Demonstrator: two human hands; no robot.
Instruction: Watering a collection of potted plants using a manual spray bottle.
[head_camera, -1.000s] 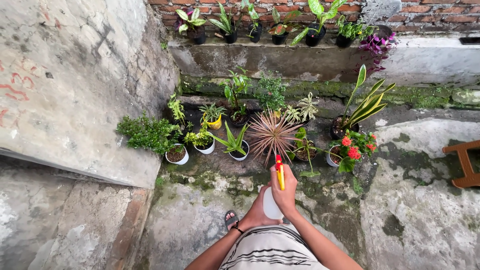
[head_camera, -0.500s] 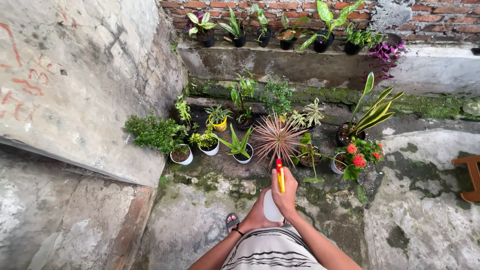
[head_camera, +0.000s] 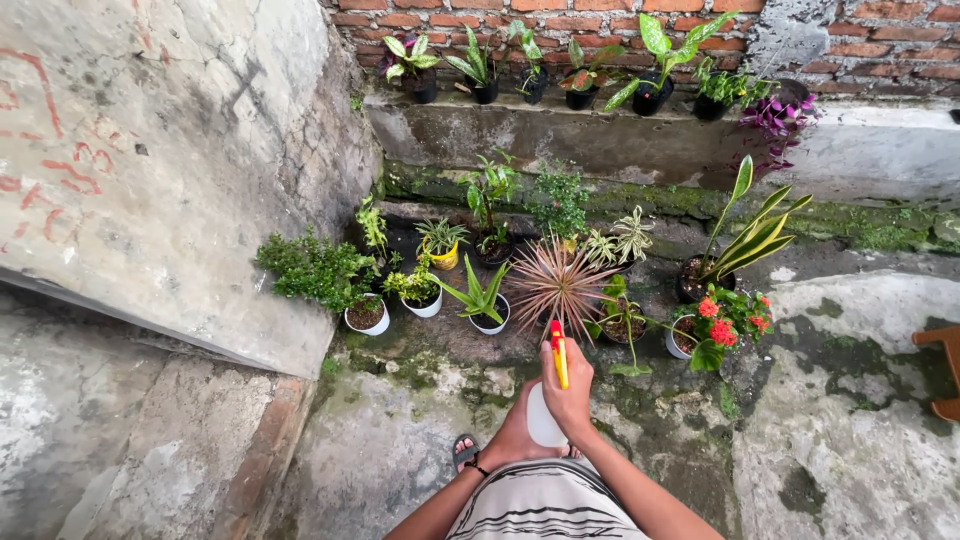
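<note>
My right hand (head_camera: 572, 390) grips the yellow and red trigger head of a spray bottle (head_camera: 558, 357), held low in front of me. My left hand (head_camera: 515, 440) cups the bottle's white body (head_camera: 543, 422) from below. The nozzle points at a spiky reddish plant (head_camera: 556, 285) on the ground just ahead. Around that plant stand small potted greens in white pots (head_camera: 427, 292), a red-flowered plant (head_camera: 722, 320) to the right and a tall yellow-edged leafy plant (head_camera: 752, 235) behind it.
A cracked concrete wall (head_camera: 170, 170) rises on the left. A mossy ledge (head_camera: 600, 130) against a brick wall carries several black pots. My sandalled foot (head_camera: 463, 453) shows on the wet, mossy ground. A wooden stool edge (head_camera: 942, 370) sits at far right.
The view has shifted slightly, so the plants sit a little further right and lower. Both hands keep the same hold on the spray bottle.
</note>
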